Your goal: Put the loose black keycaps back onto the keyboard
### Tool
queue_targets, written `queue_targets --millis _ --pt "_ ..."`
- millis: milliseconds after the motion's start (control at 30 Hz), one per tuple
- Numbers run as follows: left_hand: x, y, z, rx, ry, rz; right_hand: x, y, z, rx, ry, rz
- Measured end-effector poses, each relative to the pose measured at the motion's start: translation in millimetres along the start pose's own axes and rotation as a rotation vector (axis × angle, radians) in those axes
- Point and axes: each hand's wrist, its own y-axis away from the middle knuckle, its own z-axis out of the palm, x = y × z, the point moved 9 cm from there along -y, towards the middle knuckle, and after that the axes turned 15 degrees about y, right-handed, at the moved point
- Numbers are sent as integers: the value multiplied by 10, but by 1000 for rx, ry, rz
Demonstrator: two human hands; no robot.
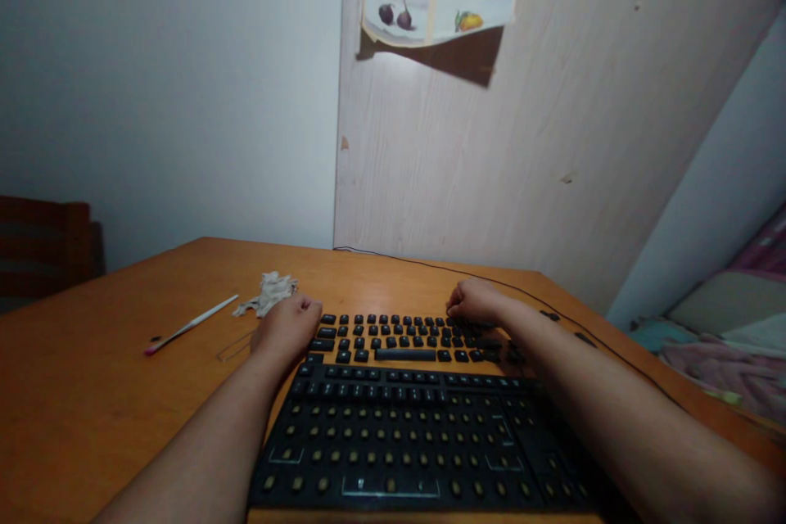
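Note:
A black keyboard (393,446) lies in front of me; its top two rows hold keys, while bare stems show across most of the rest. Beyond it, loose black keycaps (393,342) are laid out in rows, with a long space bar among them. My left hand (288,326) is curled closed at the left end of these rows, beside a crumpled pale cloth (270,292). At the right end, my right hand (476,303) has its fingers pinched together over the upper keycaps. Whatever either hand holds is hidden.
On the wooden table (79,368) a white brush-like stick with a pink end (196,321) lies at left, near a thin bent wire (234,348). A black cable (423,264) runs along the back and right. Several dark pieces (549,315) lie beyond my right forearm.

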Motion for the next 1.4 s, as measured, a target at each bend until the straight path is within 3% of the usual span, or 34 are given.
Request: queue_targets --millis 200,367,500,633,867,1400 --pt "-22 -22 19 -8 17 5 -9 66 -93 35 -68 -18" --pt "-16 -22 8 3 -9 1 -105 254 -330 85 -134 -82" --pt "-14 -28 10 -1 -23 -2 -314 632 -550 122 -146 -199" --pt "-22 -46 27 -10 -30 -5 -637 1175 -663 170 -78 -428" --pt "-17 -46 29 -5 -31 0 -872 1718 -574 166 2 -498" --pt "41 12 -5 11 -38 -8 -947 1836 -408 140 95 -417"
